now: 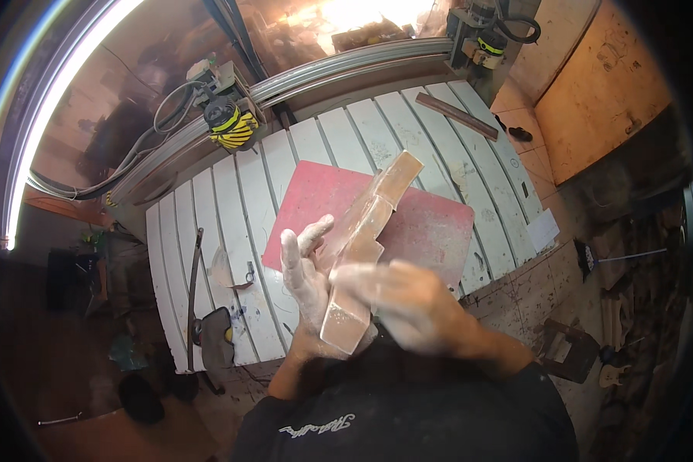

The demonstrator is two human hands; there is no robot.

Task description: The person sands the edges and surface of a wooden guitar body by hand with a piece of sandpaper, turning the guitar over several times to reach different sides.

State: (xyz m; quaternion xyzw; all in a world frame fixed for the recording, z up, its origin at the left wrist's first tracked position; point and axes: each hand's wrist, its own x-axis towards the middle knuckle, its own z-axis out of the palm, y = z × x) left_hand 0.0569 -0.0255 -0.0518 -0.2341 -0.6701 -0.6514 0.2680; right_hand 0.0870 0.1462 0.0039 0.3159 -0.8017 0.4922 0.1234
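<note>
A long, stepped tan piece (348, 323) with a pale dusty coating lies diagonally across my left hand (310, 289), which holds it from below; some fingertips stick up beside it. My right hand (408, 308) is over the piece's middle, its fingers smeared by motion, so their grip and any contact are unclear. Both hands are whitened with powder. A pink board (439, 235) lies on the white slatted table (173, 254) behind and beneath the piece.
A rail (346, 60) with two machine heads (231, 122) (487, 48) spans the back. A dark bar (454, 115), a thin strip (195, 273) and a dark tool (215, 337) lie on the table. A wooden panel (589, 100) stands right; a frame (566, 354) sits on the floor.
</note>
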